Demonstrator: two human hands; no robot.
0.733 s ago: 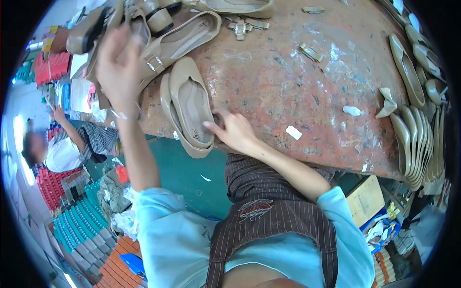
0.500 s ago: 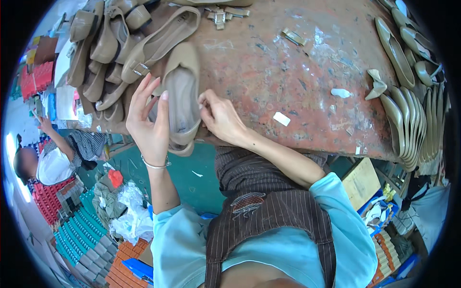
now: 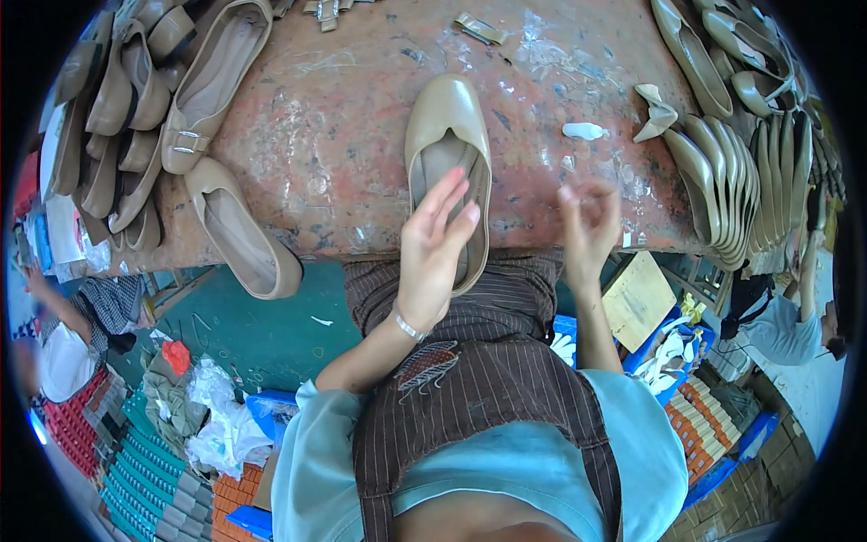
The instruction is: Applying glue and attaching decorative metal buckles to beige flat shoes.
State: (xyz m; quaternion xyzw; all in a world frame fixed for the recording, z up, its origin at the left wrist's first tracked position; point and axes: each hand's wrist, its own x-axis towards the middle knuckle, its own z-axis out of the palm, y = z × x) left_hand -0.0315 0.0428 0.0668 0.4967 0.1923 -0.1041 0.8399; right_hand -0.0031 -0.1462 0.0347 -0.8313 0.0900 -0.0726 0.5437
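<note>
A beige flat shoe (image 3: 449, 108) lies on the worktable (image 3: 334, 172), toe pointing away from me and heel reaching over the near edge. My left hand (image 3: 435, 257) is over its opening, fingers stretched out and partly hiding the insole; it grips nothing. To the right of the shoe, my right hand (image 3: 591, 226) is raised near the table edge. Its thumb and fingers are curled toward each other but smeared by motion, so anything between them cannot be made out. A second beige shoe (image 3: 239, 230) rests at the left with its heel beyond the edge.
A buckled shoe (image 3: 188, 149) adjoins a pile of shoes (image 3: 113, 99) on the left. Nested shoes (image 3: 722, 185) line the right. Farther back are a small white bottle (image 3: 585, 131), a beige shoe piece (image 3: 655, 113) and a bow strap (image 3: 480, 29). Other people are at both sides.
My view has shifted rightward. The shoe between my hands is now farther right, apart from the left shoes. My right hand has left its side and moved right.
</note>
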